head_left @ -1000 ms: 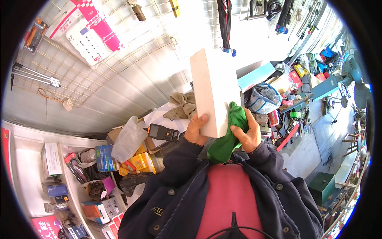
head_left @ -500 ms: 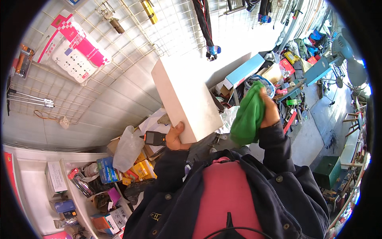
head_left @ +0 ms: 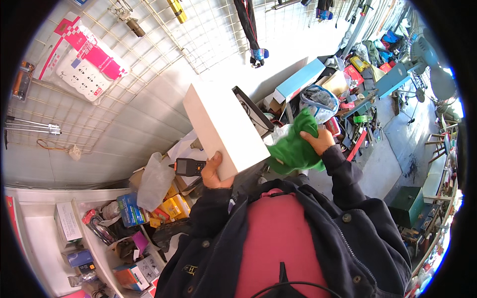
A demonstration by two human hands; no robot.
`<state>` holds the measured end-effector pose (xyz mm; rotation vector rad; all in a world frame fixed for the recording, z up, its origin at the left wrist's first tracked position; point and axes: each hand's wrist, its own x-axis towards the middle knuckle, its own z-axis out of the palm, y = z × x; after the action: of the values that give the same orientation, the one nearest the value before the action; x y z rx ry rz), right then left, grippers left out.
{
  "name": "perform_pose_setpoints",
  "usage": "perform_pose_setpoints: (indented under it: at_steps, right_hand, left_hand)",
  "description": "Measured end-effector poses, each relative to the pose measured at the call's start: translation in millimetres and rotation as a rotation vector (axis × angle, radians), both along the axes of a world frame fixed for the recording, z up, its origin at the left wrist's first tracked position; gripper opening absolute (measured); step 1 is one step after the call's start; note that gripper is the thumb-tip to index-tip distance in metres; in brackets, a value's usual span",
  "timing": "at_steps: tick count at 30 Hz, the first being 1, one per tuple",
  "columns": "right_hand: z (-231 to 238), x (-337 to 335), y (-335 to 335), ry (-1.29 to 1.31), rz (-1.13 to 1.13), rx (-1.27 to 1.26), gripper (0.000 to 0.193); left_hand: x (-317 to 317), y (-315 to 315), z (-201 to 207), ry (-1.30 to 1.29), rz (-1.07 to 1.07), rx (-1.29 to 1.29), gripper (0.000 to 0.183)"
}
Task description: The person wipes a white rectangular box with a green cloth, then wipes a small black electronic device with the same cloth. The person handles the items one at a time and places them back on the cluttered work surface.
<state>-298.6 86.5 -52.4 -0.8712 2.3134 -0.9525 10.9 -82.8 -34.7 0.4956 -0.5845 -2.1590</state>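
My left hand (head_left: 213,172) grips the near lower corner of a long white box (head_left: 231,131), its thumb lying along the side face. The box is held tilted in front of me, its far end leaning up toward the wall. In my right hand (head_left: 318,140) is a bunched green cloth (head_left: 295,149), pinched between thumb and fingers. The cloth hangs at the right of the box, its left edge close to the box's near right corner; whether they touch I cannot tell. Just left of my left hand is a dark handheld device with a small screen (head_left: 188,167).
A wire grid (head_left: 164,44) with hanging packages lines the wall. White shelving (head_left: 39,231) filled with boxes stands at lower left. To the right are a blue box (head_left: 299,79), a basket of small items (head_left: 319,102), a fan (head_left: 442,82) and a green metal box (head_left: 408,206).
The green cloth has dropped and swung left toward the white box, spreading out from a hanging bunch. The box has tipped lower, and a dark open box now shows behind it.
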Motion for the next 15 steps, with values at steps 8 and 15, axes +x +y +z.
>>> perform_pose_setpoints:
  at_steps: [8, 15]
  right_hand:
    - [66, 40, 8, -1.086, -0.157, -0.799, 0.039]
    - [122, 127, 5, 0.040, 0.672, -0.683, 0.042]
  left_hand:
    - [2, 6, 8, -0.053, -0.017, -0.101, 0.070]
    - [-15, 17, 40, 0.014, -0.181, -0.169, 0.066]
